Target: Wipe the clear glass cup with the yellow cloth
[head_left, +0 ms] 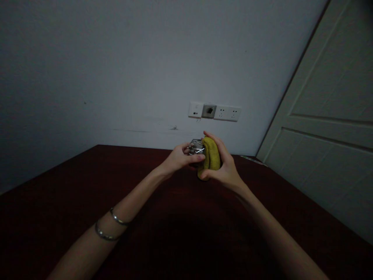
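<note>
My left hand point(184, 156) is closed around a clear, shiny faceted glass point(196, 147), thumb along its near side. Its exact kind is hard to make out in the dim light. Against the right end of the glass lies a folded yellow-green cloth point(213, 154). My right hand point(224, 163) grips this cloth, with the fingers over its far side and the thumb at its lower near edge. Glass and cloth touch, held up above the dark red table point(140, 194). The side of the glass under the cloth is hidden.
Behind the table rises a pale wall point(131, 70) with a row of sockets point(227, 112). A panelled white door point(326, 116) stands to the right. At the table's far right corner lies a thin, light-coloured strip point(253, 160).
</note>
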{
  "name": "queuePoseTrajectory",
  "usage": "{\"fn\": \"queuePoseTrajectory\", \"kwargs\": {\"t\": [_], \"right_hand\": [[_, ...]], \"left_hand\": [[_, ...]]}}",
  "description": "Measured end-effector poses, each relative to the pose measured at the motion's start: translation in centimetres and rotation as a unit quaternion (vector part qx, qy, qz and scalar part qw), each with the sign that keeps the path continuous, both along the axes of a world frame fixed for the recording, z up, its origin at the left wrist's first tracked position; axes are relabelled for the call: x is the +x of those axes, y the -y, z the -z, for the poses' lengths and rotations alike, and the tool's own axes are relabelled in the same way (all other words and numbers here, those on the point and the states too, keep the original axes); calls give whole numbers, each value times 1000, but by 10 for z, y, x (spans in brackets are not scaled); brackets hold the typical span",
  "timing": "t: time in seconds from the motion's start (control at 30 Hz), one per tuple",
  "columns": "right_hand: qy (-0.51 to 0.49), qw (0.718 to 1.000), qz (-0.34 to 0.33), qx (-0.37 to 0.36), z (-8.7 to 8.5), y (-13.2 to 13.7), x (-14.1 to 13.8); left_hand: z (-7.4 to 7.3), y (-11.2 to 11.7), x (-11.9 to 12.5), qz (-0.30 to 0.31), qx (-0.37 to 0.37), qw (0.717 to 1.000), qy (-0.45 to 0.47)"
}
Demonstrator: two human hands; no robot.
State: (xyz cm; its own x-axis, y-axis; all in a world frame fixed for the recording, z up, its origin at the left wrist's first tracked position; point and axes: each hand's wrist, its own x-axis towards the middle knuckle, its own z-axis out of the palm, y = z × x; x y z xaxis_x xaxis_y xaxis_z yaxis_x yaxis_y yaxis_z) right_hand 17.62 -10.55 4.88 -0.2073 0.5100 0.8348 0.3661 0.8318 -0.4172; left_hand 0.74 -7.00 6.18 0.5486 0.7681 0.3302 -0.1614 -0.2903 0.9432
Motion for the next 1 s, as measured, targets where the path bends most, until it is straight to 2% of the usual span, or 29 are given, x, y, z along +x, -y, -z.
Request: {"fn": "queuePoseTrajectory", "kwargs": {"t": [0.07,0.13,0.23,0.3,0.4,0.47,0.53,0.63,0.7,0.83,1.0], "right_hand": [[28,998,33,39,2,-1,-3],[26,998,50,41,4,-2,-5],[-1,999,47,-1,4,-2,-6],[-13,999,32,-25,5,-2,-5],[-54,995,15,-81,6,-3,-3],[-98,987,9,-130,6,-5,-3],[-139,977,3,-163,6,-7,-4],[-176,967,-6,-182,5,-10,-7],[-178,967,-10,-184,5,-11,-8],[-151,974,-16,-170,9,-15,-7],[-161,975,-37,-150,8,-14,-4]], "left_hand": [[-4,2,1,5,-8,1000,-5],[-6,3,3,6,0,1000,-2],[-6,0,4,3,32,999,-10],[-5,-5,0,12,66,996,-52],[-3,-11,-11,68,116,980,-147],[-3,-13,-17,105,150,969,-164],[-2,-14,-19,73,203,964,-156],[-1,-11,-17,-47,298,940,-158],[-2,-8,-14,-96,336,923,-162],[-5,-6,-11,-124,363,912,-145],[-5,-6,-12,-118,349,921,-129]]}}
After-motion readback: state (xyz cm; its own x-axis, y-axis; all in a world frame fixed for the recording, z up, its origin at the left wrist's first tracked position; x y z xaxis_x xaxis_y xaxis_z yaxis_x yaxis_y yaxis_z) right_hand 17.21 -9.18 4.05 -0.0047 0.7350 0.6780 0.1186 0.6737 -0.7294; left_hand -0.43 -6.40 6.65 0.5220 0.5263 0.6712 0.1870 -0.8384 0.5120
